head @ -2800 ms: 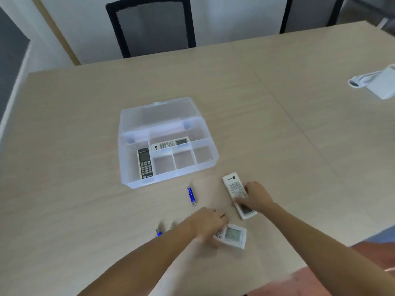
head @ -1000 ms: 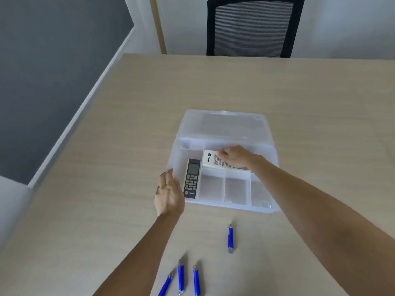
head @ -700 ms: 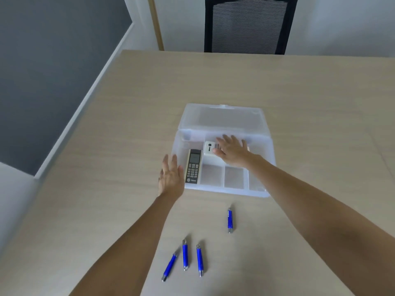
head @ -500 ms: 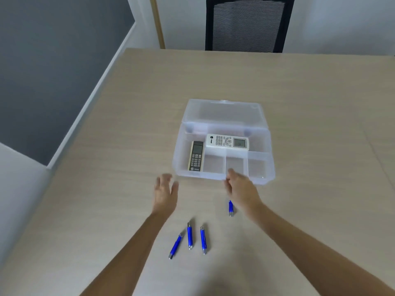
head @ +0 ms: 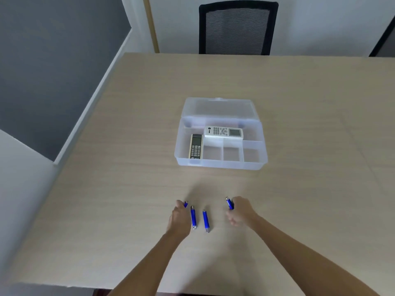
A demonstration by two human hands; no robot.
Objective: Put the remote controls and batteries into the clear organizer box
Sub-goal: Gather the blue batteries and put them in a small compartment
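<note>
A: Where's the box?
B: Clear organizer box (head: 220, 162) sits mid-table (head: 310, 189), lid (head: 218, 108) flipped open toward the far side.
A: What's in it?
B: White remote (head: 223, 132) lies crosswise in the long far compartment. Dark remote (head: 196, 146) lies lengthwise in the left compartment, keypad end at the near wall. 3 small near compartments to the right of it hold nothing I can see.
A: Batteries?
B: 4 blue ones, all on the near part of the table, well apart from the box. Two middle batteries, one at left (head: 193, 217) and one at right (head: 206, 221), lie side by side btwn the hands, roughly parallel, untouched.
A: Left hand?
B: Left hand (head: 179, 221) is down on the leftmost battery (head: 185, 204); only its blue tip pokes out past the fingers. Fingers curled over it, but the grip is hidden by the back of the hand, so can't tell if it's pinched.
A: Right hand?
B: Right hand (head: 240, 211) fingers are clamped round the rightmost battery (head: 229, 203), far end sticking out up-left of the fist.
A: Anything else?
B: Black mesh chair (head: 237, 28) at the far edge of the table. Grey wall at left.
</note>
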